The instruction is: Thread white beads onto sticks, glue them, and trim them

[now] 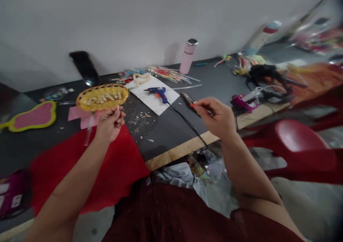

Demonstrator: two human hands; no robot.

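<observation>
My left hand (111, 124) is closed in a pinch on a small pale piece (118, 107), just in front of a yellow woven basket (103, 97) that holds several small whitish bits. On the right, the thumb and fingertips of my right hand (215, 115) pinch the red handle end of a pair of pliers (187, 99), whose jaws point away to the left. A blue glue gun (158, 92) lies between the hands on a white board (152, 104), its black cord running over the table edge. Behind it on the board is a pale heart-shaped outline (141, 79).
Pale crumbs (142, 118) are scattered on the dark table. A red sheet (118, 167) hangs over the front edge. At the back stand a phone (84, 67), a pink bottle (187, 58) and a bundle of sticks (168, 74). A red chair (297, 138) is at right.
</observation>
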